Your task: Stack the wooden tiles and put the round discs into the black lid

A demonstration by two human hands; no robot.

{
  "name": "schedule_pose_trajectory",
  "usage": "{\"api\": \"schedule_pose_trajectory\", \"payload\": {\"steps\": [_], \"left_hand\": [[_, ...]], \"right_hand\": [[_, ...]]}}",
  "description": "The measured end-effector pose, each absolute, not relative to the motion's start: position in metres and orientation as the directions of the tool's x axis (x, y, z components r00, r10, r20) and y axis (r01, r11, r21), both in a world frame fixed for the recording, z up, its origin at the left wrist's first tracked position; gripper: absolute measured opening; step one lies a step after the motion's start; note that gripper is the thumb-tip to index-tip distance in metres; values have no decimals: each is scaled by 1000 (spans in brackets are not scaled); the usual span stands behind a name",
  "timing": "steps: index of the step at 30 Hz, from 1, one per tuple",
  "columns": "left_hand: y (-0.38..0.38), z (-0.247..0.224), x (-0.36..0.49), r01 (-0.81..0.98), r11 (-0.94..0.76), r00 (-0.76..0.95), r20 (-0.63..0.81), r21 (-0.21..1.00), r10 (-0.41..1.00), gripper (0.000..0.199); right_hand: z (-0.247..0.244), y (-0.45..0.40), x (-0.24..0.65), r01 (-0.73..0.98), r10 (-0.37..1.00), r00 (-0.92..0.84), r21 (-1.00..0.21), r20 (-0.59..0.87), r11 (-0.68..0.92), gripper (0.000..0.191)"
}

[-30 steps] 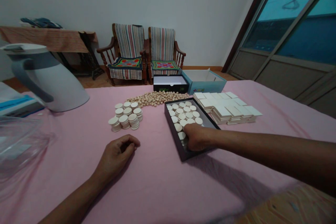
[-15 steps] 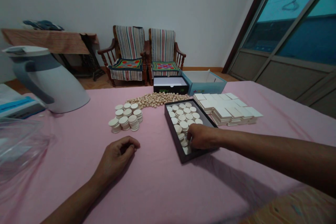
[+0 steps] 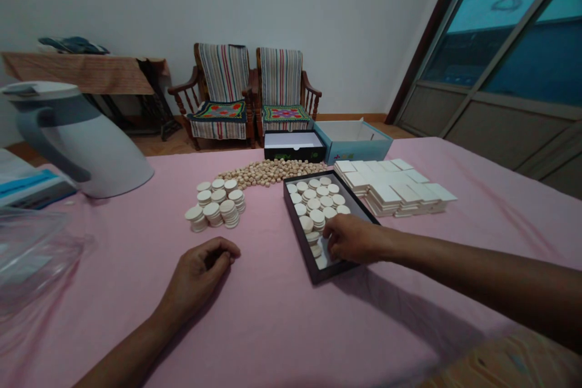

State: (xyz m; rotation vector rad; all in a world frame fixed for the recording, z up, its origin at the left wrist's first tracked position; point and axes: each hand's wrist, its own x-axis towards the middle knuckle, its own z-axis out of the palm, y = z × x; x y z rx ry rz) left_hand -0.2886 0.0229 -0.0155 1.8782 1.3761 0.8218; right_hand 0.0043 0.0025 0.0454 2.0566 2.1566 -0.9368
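My right hand [image 3: 352, 237] reaches into the near end of a shallow dark box [image 3: 304, 236]. Its fingers are bent down and closed beside stacks of pale round discs [image 3: 317, 216], which look wooden; the fingertips and whatever they grip are hidden. My left hand [image 3: 197, 271] rests on the pink cloth, its fingers curled and the thumb near the index tip, with nothing visible in it. Beyond the left hand, outside the box, stand several more stacks of round discs [image 3: 217, 206].
Behind lie a heap of small wooden pieces [image 3: 273, 172], a black box [image 3: 295, 147] and a light-blue box [image 3: 357, 142]. Stacked square white tiles [image 3: 391, 188] sit to the right. A jug [image 3: 100, 145] and a clear plastic tray [image 3: 36, 260] occupy the left.
My right hand has lifted and shifted slightly within the near end of the box, showing more of the box floor beside it. My left hand stays in place.
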Motion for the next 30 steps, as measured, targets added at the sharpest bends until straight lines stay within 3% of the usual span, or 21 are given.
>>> {"api": "schedule_pose_trajectory", "payload": {"steps": [5,9,11,14,19,30], "left_hand": [[13,-15,-285,550,-273,248,157,789,956,22],[-6,-1,-269,563,-531,444,310,634,841,25],[-16,10,-257,478,-703,615,370,527,696,35],[-27,20,-237,423,-799,721,375,428,583,44],[-29,17,-214,435,-811,754,335,391,565,44],[-23,0,-205,380,-834,748,397,400,531,39]], "right_hand": [[66,-1,8,898,942,-301,-377,-149,227,27],[65,-1,13,850,921,-388,-400,-32,344,28],[60,0,15,835,904,-428,-397,-30,382,27],[51,3,19,818,884,-466,-399,-40,414,26],[41,4,21,795,859,-509,-418,-62,441,26],[53,-3,21,790,844,-525,-433,-112,434,29]]}}
